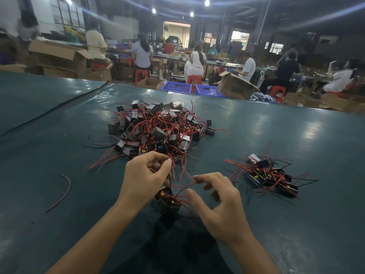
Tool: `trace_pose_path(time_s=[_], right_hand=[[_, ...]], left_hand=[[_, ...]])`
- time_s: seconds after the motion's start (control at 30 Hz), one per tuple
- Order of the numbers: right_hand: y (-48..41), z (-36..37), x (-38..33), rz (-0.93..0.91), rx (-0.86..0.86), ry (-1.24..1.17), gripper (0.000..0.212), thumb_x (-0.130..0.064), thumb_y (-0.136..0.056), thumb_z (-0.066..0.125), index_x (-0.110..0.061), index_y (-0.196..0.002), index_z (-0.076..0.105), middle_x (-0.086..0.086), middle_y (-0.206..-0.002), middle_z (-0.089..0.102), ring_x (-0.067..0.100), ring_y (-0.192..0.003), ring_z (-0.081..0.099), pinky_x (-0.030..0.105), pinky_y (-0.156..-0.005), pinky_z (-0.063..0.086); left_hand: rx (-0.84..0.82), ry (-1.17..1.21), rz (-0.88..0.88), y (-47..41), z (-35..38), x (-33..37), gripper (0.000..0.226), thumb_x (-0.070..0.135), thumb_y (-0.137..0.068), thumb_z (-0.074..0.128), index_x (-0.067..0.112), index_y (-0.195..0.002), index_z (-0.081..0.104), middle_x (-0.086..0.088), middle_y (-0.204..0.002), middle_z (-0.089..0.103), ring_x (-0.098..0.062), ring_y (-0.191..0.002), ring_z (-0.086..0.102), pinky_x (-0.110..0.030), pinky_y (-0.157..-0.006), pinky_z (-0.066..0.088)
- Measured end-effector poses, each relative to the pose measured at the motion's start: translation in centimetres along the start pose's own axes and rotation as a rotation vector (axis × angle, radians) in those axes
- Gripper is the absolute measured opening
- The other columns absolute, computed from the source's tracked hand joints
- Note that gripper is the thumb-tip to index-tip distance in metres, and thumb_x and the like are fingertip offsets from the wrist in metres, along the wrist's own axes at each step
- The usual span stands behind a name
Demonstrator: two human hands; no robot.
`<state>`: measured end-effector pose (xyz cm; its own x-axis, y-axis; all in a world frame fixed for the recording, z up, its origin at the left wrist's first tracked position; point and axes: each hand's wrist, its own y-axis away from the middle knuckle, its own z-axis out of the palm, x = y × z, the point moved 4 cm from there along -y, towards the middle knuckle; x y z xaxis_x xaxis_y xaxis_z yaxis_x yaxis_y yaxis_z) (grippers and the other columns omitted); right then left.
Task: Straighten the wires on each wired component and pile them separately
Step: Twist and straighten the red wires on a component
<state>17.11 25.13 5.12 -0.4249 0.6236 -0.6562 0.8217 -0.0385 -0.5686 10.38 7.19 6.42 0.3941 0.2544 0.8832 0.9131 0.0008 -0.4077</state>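
A big tangled heap of small black wired components (158,127) with red wires lies in the middle of the dark green table (59,155). A smaller pile of components (270,175) lies to the right. One black component (167,198) sits between my hands near the table's front. My left hand (146,175) pinches a dark wire that rises from this component. My right hand (219,202) hovers just right of it, fingers spread and curved, with the index fingertip touching a red wire (185,187) that arcs out of the component.
A loose dark red wire (63,192) lies on the table at the left, and a black cable (49,109) runs across the far left. Beyond the table's far edge stand blue crates (177,87), cardboard boxes (235,87), red stools and several seated people.
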Motion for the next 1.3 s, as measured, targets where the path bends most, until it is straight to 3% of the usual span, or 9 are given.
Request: trace_pose_path(time_s=[0.1,0.2,0.33,0.5,0.67,0.9,1.03,1.13,1.3], right_hand=[[0.0,0.2,0.4,0.052,0.069,0.058,0.032,-0.053,-0.080,0.068,-0.026,-0.098,0.069,-0.020,-0.093,0.061,0.007,-0.083,0.058,0.022,-0.071,0.046],[0.1,0.0,1.1,0.193,0.157,-0.033,0.030,-0.061,-0.076,0.069,-0.031,-0.081,0.069,-0.016,-0.081,0.064,0.011,-0.066,0.056,0.025,-0.061,0.048],[0.4,0.9,1.3,0.258,0.066,-0.030,0.021,-0.052,-0.077,0.071,-0.034,-0.068,0.067,-0.021,-0.075,0.065,0.006,-0.057,0.052,0.015,-0.053,0.039],[0.1,1.0,1.4,0.280,0.072,-0.147,0.017,-0.023,-0.088,0.069,-0.029,-0.073,0.067,-0.015,-0.071,0.068,0.003,-0.052,0.055,0.014,-0.053,0.044],[-0.3,0.0,1.9,0.316,0.139,-0.188,0.017,-0.017,-0.092,0.065,-0.027,-0.077,0.067,-0.013,-0.073,0.071,0.005,-0.063,0.065,0.015,-0.061,0.050],[-0.3,-0.8,1.9,0.205,0.220,-0.086,0.013,-0.012,-0.091,0.065,-0.024,-0.091,0.069,-0.009,-0.072,0.065,0.007,-0.057,0.056,0.014,-0.052,0.043],[-0.4,-0.5,2.2,0.253,0.181,-0.167,0.019,-0.010,-0.093,0.062,-0.029,-0.091,0.066,-0.008,-0.073,0.069,0.005,-0.058,0.060,0.011,-0.052,0.044],[-0.5,-0.4,2.2,0.276,0.173,-0.216,0.023,-0.009,-0.094,0.059,-0.031,-0.095,0.064,-0.014,-0.076,0.071,0.001,-0.056,0.060,0.008,-0.051,0.042],[-0.6,-0.6,2.5,0.296,0.183,-0.236,0.023,-0.014,-0.097,0.057,-0.035,-0.104,0.059,-0.012,-0.075,0.072,0.005,-0.050,0.056,0.013,-0.049,0.043]], left_hand=[[-0.009,0.005,-0.004,0.0,0.0,0.0,0.010,0.013,-0.088,0.068,0.019,-0.080,0.068,-0.001,-0.062,0.070,-0.017,-0.047,0.067,-0.021,-0.048,0.054],[-0.048,0.041,-0.011,0.1,0.2,0.1,0.008,0.011,-0.088,0.067,0.016,-0.081,0.067,-0.003,-0.063,0.070,-0.021,-0.050,0.068,-0.035,-0.051,0.059],[-0.165,0.054,0.023,0.5,0.8,0.4,0.007,0.011,-0.088,0.067,0.015,-0.083,0.066,-0.005,-0.064,0.070,-0.024,-0.050,0.068,-0.042,-0.053,0.059],[-0.243,0.181,0.013,0.4,1.0,0.5,0.008,0.003,-0.088,0.065,0.007,-0.081,0.065,-0.013,-0.062,0.068,-0.030,-0.051,0.067,-0.035,-0.048,0.057],[-0.177,0.275,0.004,0.1,0.4,0.5,0.009,0.000,-0.087,0.065,0.003,-0.079,0.063,-0.016,-0.062,0.068,-0.029,-0.051,0.067,-0.030,-0.046,0.054],[-0.395,0.328,0.007,0.9,1.5,0.6,0.020,0.029,-0.085,0.072,0.010,-0.080,0.067,-0.014,-0.064,0.068,-0.029,-0.053,0.067,-0.030,-0.052,0.055],[-0.281,-0.026,0.055,0.6,1.7,-1.0,0.011,0.027,-0.090,0.065,0.018,-0.090,0.070,0.002,-0.081,0.073,-0.008,-0.073,0.067,-0.017,-0.064,0.049],[-0.424,-0.279,0.057,1.2,2.9,-2.3,0.024,0.028,-0.090,0.066,0.025,-0.114,0.066,0.017,-0.102,0.068,0.005,-0.095,0.061,-0.014,-0.082,0.047],[-0.477,-0.232,0.000,1.5,3.5,-2.8,0.019,0.026,-0.089,0.067,0.023,-0.108,0.071,0.009,-0.086,0.072,0.003,-0.079,0.064,-0.016,-0.077,0.050]])
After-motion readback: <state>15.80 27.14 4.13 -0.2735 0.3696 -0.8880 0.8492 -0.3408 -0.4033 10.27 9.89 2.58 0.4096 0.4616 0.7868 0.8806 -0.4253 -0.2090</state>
